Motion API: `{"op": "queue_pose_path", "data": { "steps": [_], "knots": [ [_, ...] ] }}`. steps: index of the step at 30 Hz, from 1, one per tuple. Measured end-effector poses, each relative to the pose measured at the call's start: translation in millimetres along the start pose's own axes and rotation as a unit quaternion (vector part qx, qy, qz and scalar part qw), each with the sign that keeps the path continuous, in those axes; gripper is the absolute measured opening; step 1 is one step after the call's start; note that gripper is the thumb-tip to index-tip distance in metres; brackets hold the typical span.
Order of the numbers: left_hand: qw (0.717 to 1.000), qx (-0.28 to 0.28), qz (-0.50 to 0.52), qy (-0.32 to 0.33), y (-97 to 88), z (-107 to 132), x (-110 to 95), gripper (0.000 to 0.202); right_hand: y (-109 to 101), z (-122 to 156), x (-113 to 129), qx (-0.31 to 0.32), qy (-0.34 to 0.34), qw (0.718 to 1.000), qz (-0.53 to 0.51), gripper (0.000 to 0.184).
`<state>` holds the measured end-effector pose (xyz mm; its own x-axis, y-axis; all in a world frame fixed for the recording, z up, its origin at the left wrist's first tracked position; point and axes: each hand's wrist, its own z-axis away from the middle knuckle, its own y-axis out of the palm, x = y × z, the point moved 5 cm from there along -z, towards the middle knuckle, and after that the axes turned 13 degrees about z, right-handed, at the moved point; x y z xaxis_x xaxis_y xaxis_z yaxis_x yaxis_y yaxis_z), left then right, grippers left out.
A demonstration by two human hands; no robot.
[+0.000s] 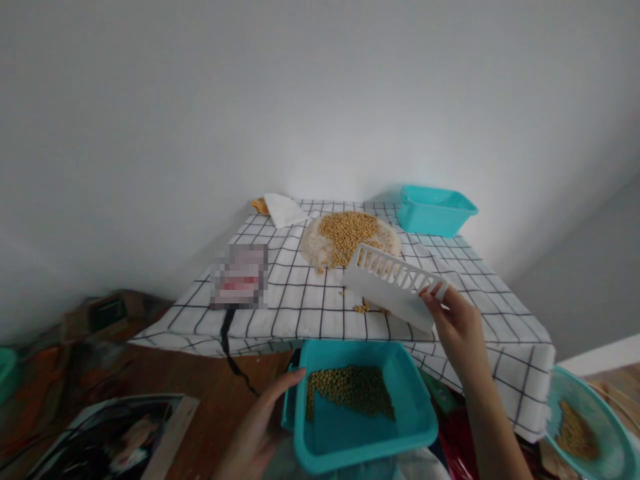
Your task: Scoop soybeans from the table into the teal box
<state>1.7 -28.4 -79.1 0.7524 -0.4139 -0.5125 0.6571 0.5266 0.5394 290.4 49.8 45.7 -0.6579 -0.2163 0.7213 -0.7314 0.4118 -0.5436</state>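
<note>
My left hand (260,427) grips the left rim of a teal plastic tub (420,427) held below the table edge, with soybeans (350,392) lying in its far half. My right hand (453,327) pinches the end of a white slotted plastic scoop (390,283), held tilted just above the tablecloth. A few loose beans (367,307) lie under the scoop. Farther back on the checked tablecloth (300,300) sits a pile of soybeans (347,237) mixed with white rice (315,248).
A second teal tub (435,210) stands at the table's far right. A white cloth (284,209) lies at the far left, a blurred reddish item (240,275) nearer. A teal bowl with beans (585,420) sits low right. Clutter covers the floor at left.
</note>
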Motion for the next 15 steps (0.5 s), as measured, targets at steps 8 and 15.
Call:
{"op": "queue_pose_path", "data": {
  "steps": [8, 15],
  "knots": [
    [1.000, 0.024, 0.008, -0.015, 3.6, 2.1, -9.3, 0.019, -1.5, 12.8, 15.9, 0.027, -0.052, 0.998, 0.006, 0.018],
    [1.000, 0.021, 0.011, -0.014, 4.3, 2.0, -7.2, 0.013, -6.2, 27.7, 26.6, 0.036, -0.078, 0.996, 0.016, 0.019]
  ]
}}
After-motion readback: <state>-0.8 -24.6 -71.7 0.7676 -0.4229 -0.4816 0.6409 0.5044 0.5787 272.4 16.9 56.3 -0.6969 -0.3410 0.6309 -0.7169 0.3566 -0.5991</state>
